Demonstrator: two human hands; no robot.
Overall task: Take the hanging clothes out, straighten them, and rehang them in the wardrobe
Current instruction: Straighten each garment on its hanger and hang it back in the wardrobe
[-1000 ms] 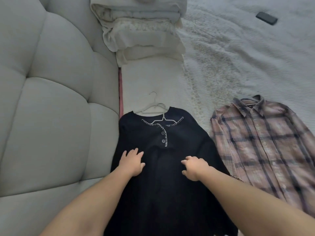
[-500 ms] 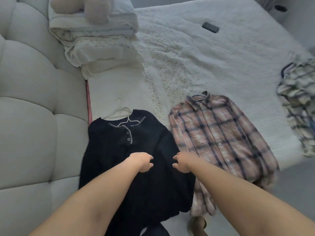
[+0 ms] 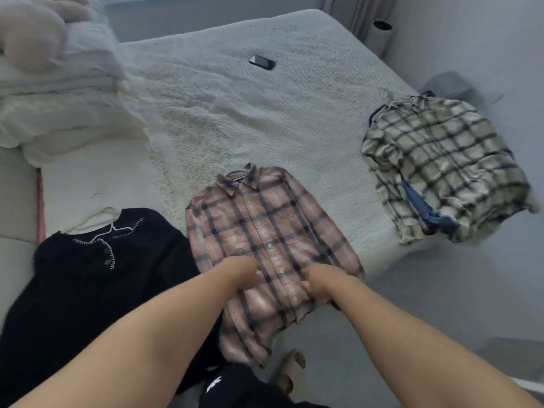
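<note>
Both hands down on the pink plaid shirt, mid-straighten

Left hand (image 3: 240,272) and right hand (image 3: 319,282) sit on the lower front of the pink plaid shirt (image 3: 265,231), fingers curled into the cloth either side of the button line, so I'd guess they're gripping it to tug it flat, though blur hides the fingertips. It's laid face up with its hem off the bed (image 3: 265,113) edge, easy reach. Just left lies the black top (image 3: 97,269) with its white hanger (image 3: 109,228) in the neck, probably ready to rehang. Farther right, a crumpled green plaid shirt (image 3: 438,169). Beyond, a phone (image 3: 262,62) on the textured cover, folded bedding (image 3: 59,107) at the head, grey floor alongside.
</note>
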